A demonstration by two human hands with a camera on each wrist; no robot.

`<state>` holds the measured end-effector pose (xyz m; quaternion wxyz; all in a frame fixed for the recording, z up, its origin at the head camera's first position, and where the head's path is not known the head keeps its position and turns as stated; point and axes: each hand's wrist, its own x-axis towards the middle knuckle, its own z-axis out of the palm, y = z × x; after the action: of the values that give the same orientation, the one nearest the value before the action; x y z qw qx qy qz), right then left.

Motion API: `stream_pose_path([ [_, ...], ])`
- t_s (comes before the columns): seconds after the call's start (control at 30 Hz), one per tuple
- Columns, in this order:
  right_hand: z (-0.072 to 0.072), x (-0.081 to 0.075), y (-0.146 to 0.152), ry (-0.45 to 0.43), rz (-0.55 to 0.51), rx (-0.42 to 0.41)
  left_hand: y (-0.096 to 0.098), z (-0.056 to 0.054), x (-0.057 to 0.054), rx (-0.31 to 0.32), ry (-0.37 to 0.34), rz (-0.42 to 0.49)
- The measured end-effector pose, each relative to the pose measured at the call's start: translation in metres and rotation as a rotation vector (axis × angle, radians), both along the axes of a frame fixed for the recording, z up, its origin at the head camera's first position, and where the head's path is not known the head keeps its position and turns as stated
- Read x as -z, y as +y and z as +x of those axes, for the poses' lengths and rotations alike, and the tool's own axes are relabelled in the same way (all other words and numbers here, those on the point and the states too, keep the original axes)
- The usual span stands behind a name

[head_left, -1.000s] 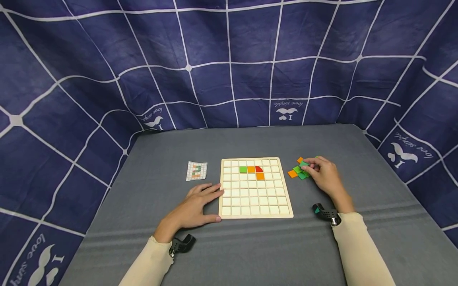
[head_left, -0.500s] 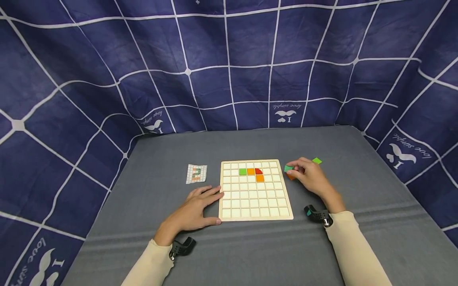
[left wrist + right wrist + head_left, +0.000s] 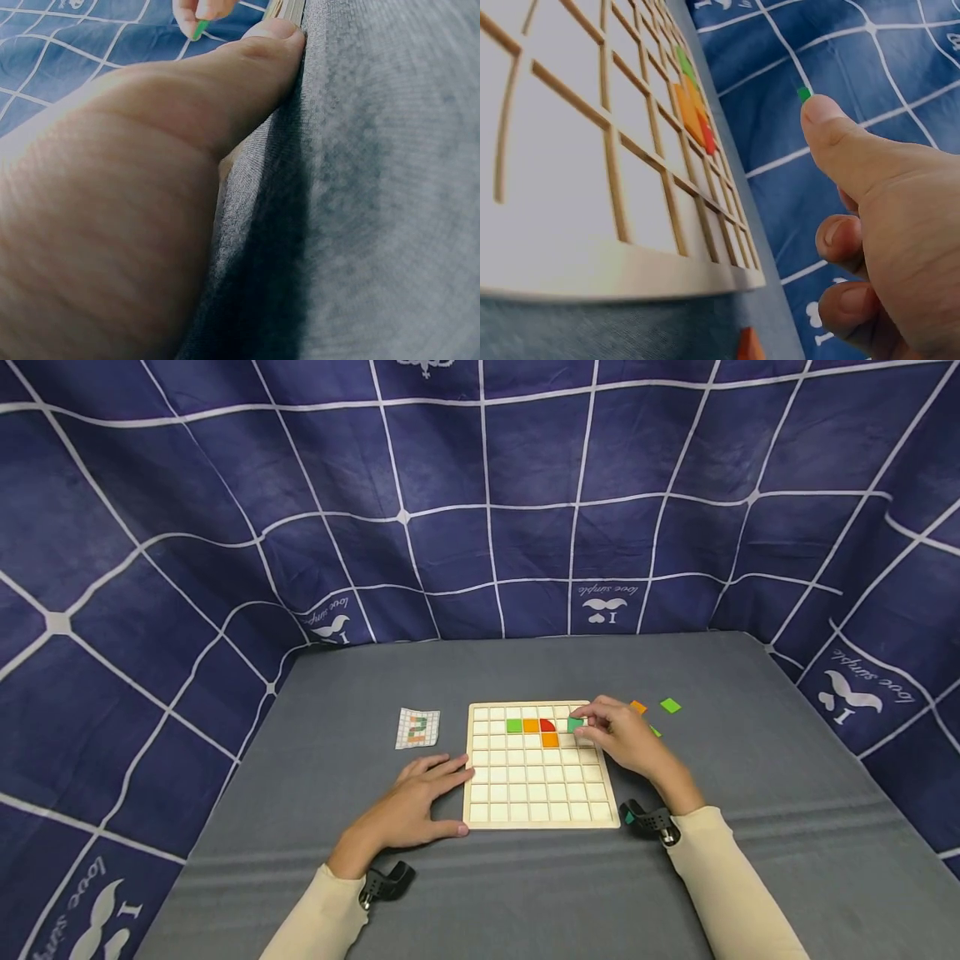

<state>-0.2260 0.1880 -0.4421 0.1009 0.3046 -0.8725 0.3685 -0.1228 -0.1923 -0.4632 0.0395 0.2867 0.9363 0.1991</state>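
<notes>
My right hand [image 3: 618, 735] pinches a teal-green tile [image 3: 574, 725] between thumb and fingers, above the right part of the gridded wooden board [image 3: 540, 793]. In the right wrist view only a small green corner of that tile [image 3: 804, 94] shows past the thumb. On the board's upper rows lie a light green tile [image 3: 513, 726], an orange tile [image 3: 531, 726], a red rounded tile [image 3: 547, 725] and, under the red one, a second orange tile [image 3: 551, 740]. My left hand [image 3: 408, 802] rests spread on the table, its fingertips and thumb at the board's left edge.
Left of the board lies a small pattern card [image 3: 417, 728] with a coloured figure on a grid. Beyond my right hand are loose tiles, among them a light green tile [image 3: 671, 705] and an orange tile [image 3: 638, 707], partly hidden. A blue curtain [image 3: 525, 527] surrounds the grey table.
My right hand has taken the teal-green tile from the loose tiles and carried it left over the board. The left hand has kept its place at the board's edge.
</notes>
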Motion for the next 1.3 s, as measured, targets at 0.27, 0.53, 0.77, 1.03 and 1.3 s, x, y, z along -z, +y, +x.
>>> stream_pose_path([
  [0.27,0.004,0.007,-0.013,-0.084,0.024,-0.062,-0.001,-0.001,0.001,0.000,0.000,0.007],
  [0.53,0.005,0.014,-0.021,-0.098,0.043,-0.083,-0.001,-0.002,0.001,-0.005,0.012,0.001],
  [0.77,0.006,0.021,-0.024,-0.128,0.046,-0.119,-0.001,-0.001,0.001,-0.009,0.006,-0.001],
  [1.03,0.006,0.023,-0.024,-0.190,0.034,-0.155,-0.001,-0.001,0.002,-0.009,0.002,0.000],
  [1.3,0.009,0.021,-0.024,-0.220,0.052,-0.145,-0.001,-0.001,0.001,-0.006,0.007,-0.004],
])
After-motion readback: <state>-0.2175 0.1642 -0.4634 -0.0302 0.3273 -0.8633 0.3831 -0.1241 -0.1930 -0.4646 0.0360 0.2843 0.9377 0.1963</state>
